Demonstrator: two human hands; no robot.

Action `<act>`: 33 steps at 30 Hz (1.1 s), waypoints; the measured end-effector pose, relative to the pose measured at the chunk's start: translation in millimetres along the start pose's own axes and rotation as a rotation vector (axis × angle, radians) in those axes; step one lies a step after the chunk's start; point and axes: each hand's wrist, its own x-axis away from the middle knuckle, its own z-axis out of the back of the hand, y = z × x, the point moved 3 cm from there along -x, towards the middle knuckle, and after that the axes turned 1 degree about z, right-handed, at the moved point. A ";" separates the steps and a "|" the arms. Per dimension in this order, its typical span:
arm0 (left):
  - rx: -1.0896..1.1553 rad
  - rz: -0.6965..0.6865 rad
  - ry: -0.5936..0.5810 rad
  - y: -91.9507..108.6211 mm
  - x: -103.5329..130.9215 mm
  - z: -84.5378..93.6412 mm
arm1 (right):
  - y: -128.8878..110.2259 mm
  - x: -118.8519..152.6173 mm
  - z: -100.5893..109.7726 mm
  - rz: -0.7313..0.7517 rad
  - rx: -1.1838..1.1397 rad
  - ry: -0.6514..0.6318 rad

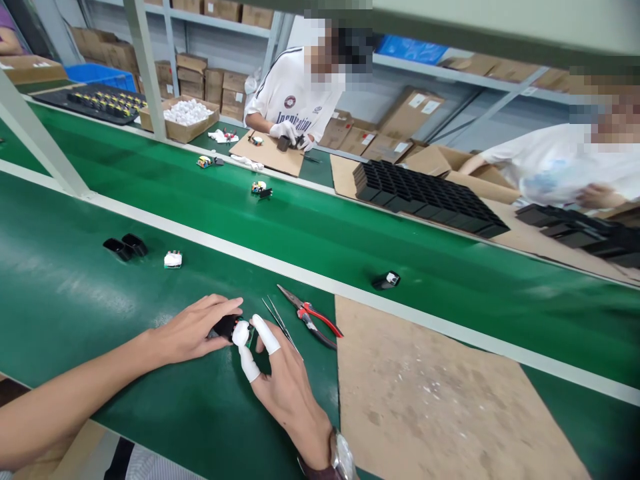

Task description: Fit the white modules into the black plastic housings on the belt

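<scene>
My left hand (200, 328) is closed round a black housing (226, 327) above the green worktop (70, 300). White finger covers are on the thumb and index finger of my right hand (280, 373), which pinches a circuit board with a white blob (241, 333) at the housing's open end. How far the board sits inside is hidden by the fingers. Just right of my right hand lie tweezers (281, 319) and red-handled pliers (313, 319). Two black housings (125, 247) and another white-topped board (173, 259) rest on the worktop at left.
A cardboard sheet (430, 393) covers the worktop at right. Beyond the pale rail (225, 251), a green belt (310, 227) carries boards (260, 189) and a filled housing (387, 280). Two people work across it, near rows of black housings (430, 197). A slanted post (40, 133) stands at left.
</scene>
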 end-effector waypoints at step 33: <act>0.104 0.187 -0.057 1.7 2.0 -3.1 | -0.6 -6.6 -11.7 0.041 -0.118 -0.114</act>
